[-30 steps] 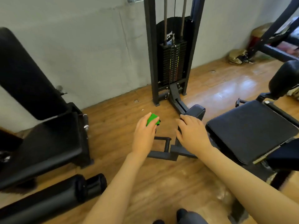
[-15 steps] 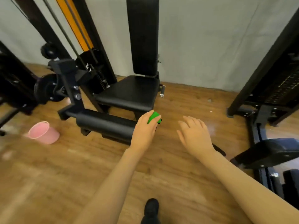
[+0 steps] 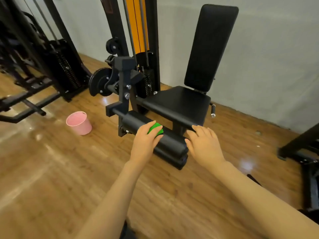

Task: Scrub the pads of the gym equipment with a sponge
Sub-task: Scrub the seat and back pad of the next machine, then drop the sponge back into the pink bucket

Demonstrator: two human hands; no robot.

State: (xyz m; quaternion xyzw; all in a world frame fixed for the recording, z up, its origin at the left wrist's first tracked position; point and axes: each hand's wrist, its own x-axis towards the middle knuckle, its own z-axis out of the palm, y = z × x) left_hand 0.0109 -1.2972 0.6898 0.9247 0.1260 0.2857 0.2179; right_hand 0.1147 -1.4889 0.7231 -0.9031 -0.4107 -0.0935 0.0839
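Note:
A black leg machine stands ahead with a flat seat pad (image 3: pixel 177 102), an upright back pad (image 3: pixel 210 47) and a black roller pad (image 3: pixel 136 122) low in front. My left hand (image 3: pixel 144 144) grips a green sponge (image 3: pixel 155 129) over the middle of the roller pad. My right hand (image 3: pixel 204 146) hovers with relaxed fingers at the roller's right end, just below the seat's front edge. It holds nothing.
A pink bucket (image 3: pixel 78 123) stands on the wooden floor left of the roller. A weight stack and black frame (image 3: pixel 57 66) fill the left. An orange-and-black column (image 3: pixel 138 26) rises behind the seat. Another machine's base (image 3: pixel 303 152) sits at right.
The view has swung left from a weight-stack machine to this leg machine and come closer. My left hand with the sponge now lies over the roller pad; my right hand stays beside it.

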